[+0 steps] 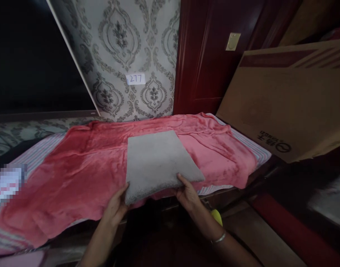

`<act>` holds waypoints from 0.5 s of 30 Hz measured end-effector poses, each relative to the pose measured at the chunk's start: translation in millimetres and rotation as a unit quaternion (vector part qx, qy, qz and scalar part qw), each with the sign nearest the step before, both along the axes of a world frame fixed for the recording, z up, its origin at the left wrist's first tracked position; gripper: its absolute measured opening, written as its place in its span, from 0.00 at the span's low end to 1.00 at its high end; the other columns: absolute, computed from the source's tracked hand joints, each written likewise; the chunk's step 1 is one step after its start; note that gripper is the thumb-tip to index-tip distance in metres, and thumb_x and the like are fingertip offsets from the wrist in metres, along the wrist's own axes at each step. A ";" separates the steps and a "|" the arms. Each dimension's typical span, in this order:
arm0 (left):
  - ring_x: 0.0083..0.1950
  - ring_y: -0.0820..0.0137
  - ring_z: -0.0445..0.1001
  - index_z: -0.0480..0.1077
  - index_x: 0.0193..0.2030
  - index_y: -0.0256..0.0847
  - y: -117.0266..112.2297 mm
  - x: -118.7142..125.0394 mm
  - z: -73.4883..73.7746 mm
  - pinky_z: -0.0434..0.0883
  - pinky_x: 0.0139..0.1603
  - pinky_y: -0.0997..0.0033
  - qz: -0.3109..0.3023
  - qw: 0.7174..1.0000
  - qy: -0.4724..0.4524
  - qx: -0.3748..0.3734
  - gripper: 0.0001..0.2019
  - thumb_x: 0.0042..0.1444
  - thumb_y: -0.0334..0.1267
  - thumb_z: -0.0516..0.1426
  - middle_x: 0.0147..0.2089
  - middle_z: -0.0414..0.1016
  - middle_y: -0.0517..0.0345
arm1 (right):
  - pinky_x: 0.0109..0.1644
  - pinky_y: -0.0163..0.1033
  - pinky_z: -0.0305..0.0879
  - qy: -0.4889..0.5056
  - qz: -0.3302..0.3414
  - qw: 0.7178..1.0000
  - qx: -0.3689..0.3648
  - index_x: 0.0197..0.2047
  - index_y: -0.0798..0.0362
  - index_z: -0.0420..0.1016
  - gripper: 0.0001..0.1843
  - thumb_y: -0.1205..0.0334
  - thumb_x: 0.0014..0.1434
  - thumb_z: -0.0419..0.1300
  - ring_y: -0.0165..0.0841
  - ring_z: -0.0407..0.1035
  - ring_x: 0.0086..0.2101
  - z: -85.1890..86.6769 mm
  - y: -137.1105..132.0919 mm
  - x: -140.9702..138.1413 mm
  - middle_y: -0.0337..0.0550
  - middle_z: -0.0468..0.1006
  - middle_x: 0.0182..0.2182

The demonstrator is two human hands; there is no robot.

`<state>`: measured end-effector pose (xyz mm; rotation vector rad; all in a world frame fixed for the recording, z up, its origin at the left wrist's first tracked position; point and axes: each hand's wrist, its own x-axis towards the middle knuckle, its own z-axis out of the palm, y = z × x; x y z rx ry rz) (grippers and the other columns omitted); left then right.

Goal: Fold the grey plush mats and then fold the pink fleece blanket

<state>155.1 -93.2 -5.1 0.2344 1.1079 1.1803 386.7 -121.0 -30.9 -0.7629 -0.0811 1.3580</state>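
Note:
A flat grey mat (158,159), roughly square with a fuzzy near edge, lies over a pink plush blanket (89,178). Its near side is lifted a little past the blanket's front. My left hand (118,205) grips the near left corner, thumb along the side and fingers mostly hidden below. My right hand (188,194) pinches the near edge toward the right, thumb on top and fingers underneath. A silvery bracelet (219,238) circles my right wrist.
Striped cloth (257,150) shows beneath the blanket. A large cardboard box (286,100) leans at the right, before a dark red door (205,55). At the left hangs a dark screen (33,59). A paper marked 277 (135,79) is on the wall. Something yellow (216,216) sits below my right forearm.

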 end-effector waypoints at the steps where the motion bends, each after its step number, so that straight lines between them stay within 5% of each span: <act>1: 0.33 0.65 0.80 0.77 0.35 0.39 3.2 0.1 2.1 0.79 0.34 0.71 0.001 1.000 0.017 0.008 0.07 0.52 0.25 0.62 0.34 0.83 0.54 | 0.49 0.45 0.79 0.000 0.003 1.000 0.002 0.41 0.47 0.77 0.24 0.62 0.38 0.74 0.39 0.77 0.47 -0.5 1.0 0.3 0.38 0.85 0.42; 10: 0.53 0.56 0.80 0.79 0.45 0.37 35.2 -9.3 3.5 0.78 0.53 0.65 -0.055 0.985 0.076 0.142 0.16 0.46 0.33 0.66 0.45 0.84 0.49 | 0.44 0.46 0.80 -0.041 0.025 0.999 0.008 0.42 0.52 0.78 0.26 0.63 0.37 0.74 0.42 0.78 0.43 10.7 -17.0 3.0 0.42 0.84 0.41; 15: 0.49 0.57 0.82 0.78 0.37 0.34 54.7 -10.9 9.7 0.78 0.51 0.67 -0.093 0.986 0.047 0.134 0.08 0.47 0.29 0.64 0.41 0.84 0.47 | 0.40 0.48 0.80 -0.061 0.025 0.998 0.000 0.44 0.52 0.77 0.28 0.63 0.36 0.75 0.43 0.78 0.40 25.3 -32.0 11.9 0.42 0.84 0.40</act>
